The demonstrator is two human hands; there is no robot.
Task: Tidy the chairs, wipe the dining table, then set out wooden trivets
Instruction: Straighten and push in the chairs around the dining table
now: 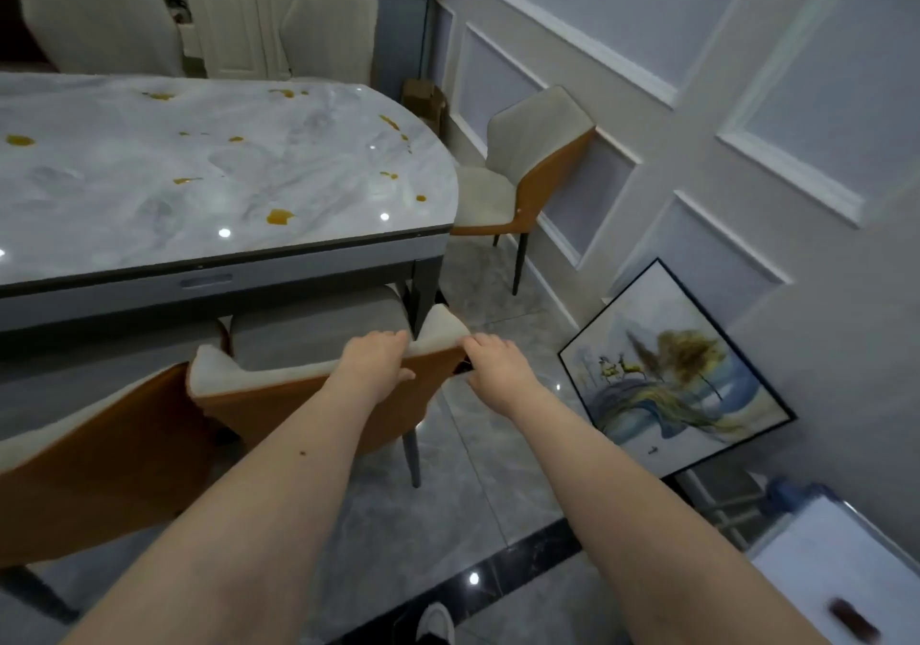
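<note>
I have both hands on the backrest of the near chair: my left hand curls its fingers over the top edge, and my right hand grips the right corner. Its seat already sits under the table, so I judge the chair tidying as underway. Another chair at the table's end stands pulled out near the wall. The tabletop carries many orange spills, so wiping is not yet done, and I see no trivets. A framed picture leans against the wall just beside my right hand, narrowing the passage.
</note>
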